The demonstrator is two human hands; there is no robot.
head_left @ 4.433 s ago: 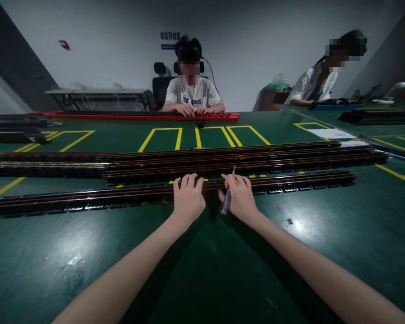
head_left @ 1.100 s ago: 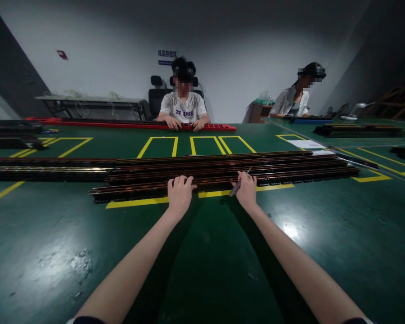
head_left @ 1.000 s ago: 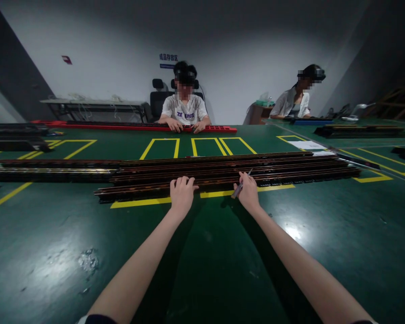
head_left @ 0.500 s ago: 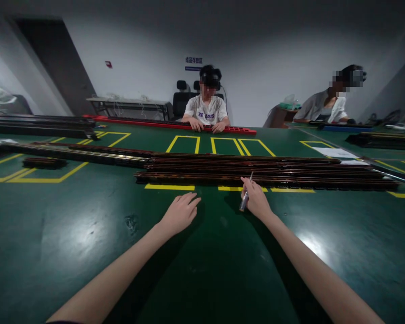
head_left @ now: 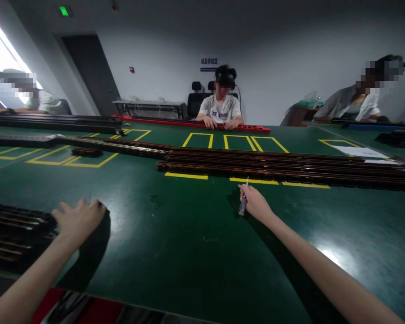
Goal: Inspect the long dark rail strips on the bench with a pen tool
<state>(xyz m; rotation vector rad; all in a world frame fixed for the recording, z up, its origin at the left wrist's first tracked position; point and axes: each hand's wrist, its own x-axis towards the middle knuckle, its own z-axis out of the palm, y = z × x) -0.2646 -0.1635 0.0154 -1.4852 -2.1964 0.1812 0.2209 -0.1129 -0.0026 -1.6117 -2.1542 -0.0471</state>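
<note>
My left hand (head_left: 79, 218) is spread over the table at the left, fingers apart and a little blurred, with nothing seen in it. It is beside the right end of a stack of long dark strips (head_left: 16, 225); I cannot tell whether it touches them. In my right hand (head_left: 256, 204) is a slim screwdriver (head_left: 243, 207), its silvery handle pointing down toward me and its thin tip pointing away. Just beyond that hand lies a long row of dark, reddish-edged strips (head_left: 273, 166), side by side across the table.
The green table (head_left: 189, 252) carries yellow taped outlines (head_left: 200, 135). Across it, a person (head_left: 219, 108) handles a long red bar (head_left: 256, 129). Other people sit at far left and right. White papers (head_left: 359, 151) lie at the right. Red items (head_left: 101, 310) show below the near edge.
My left hand has moved from the middle far to the left, close to the stack now in view. The view has turned left. My right hand keeps the screwdriver.
</note>
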